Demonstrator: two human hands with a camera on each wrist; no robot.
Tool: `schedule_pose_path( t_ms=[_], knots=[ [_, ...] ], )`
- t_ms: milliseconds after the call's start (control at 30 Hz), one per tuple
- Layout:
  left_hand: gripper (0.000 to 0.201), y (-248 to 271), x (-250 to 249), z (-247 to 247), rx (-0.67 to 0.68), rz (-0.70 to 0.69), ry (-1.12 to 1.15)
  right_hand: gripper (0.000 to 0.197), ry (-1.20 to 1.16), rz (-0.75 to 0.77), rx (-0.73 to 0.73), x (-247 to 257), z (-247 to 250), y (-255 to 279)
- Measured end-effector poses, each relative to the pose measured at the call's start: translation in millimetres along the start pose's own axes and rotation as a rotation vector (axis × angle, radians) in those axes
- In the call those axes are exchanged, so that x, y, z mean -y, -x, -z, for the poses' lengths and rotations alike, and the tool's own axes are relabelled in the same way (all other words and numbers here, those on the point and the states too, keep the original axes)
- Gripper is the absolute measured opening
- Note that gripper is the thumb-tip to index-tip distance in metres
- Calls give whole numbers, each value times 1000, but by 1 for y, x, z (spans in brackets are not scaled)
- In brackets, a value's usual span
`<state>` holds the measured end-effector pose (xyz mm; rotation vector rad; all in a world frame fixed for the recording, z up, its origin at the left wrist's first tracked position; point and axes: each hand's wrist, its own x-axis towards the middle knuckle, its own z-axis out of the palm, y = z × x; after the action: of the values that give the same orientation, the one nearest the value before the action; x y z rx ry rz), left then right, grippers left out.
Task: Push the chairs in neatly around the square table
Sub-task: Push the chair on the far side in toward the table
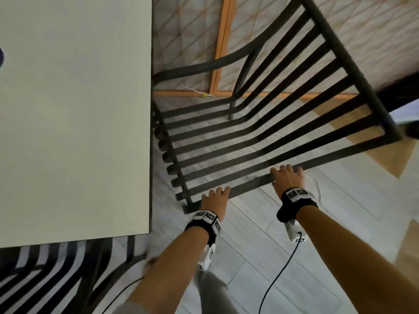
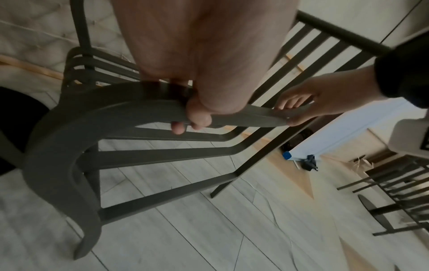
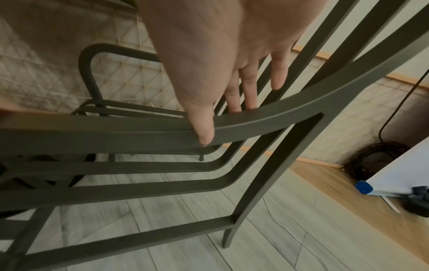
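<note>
The pale counter (image 1: 74,109) fills the left, and a second dark chair (image 1: 56,268) sits tucked under its near edge. At the counter's right edge stands the dark slatted chair (image 1: 260,123), its seat front reaching just under that edge, its back angled away. The left hand (image 1: 215,198) has its grip clenched round the chair's near armrest (image 2: 144,110), fingers curled under. Further right, the right hand (image 1: 286,177) lies on the same armrest, fingers straight over the top, thumb pressed against its side.
</note>
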<state>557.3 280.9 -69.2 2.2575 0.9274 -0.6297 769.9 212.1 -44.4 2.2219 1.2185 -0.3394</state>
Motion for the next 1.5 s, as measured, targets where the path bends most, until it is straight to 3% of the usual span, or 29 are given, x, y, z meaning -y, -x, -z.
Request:
schedule_pose_path(
  t_ms=[133, 300, 633, 867, 1000, 1167, 1500],
  knots=[
    [70, -4, 11, 9, 58, 6, 55, 46, 30, 44, 30, -3, -3, -8],
    [66, -2, 41, 26, 2, 69, -29, 50, 21, 74, 43, 4, 7, -13],
    [47, -8, 79, 63, -64, 426, -99, 47, -126, 185, 10, 57, 32, -13],
    [50, -10, 69, 63, -102, 313, -66, 49, -101, 142, -44, 46, 30, -13],
    [52, -7, 67, 58, -37, 394, -15, 46, -122, 124, -19, 44, 26, -3],
    [54, 0, 68, 38, -72, 407, -55, 36, -110, 113, -18, 49, 15, 16],
    [54, -3, 76, 47, -177, 394, -119, 50, -117, 125, 11, 59, 30, -1]
  ],
)
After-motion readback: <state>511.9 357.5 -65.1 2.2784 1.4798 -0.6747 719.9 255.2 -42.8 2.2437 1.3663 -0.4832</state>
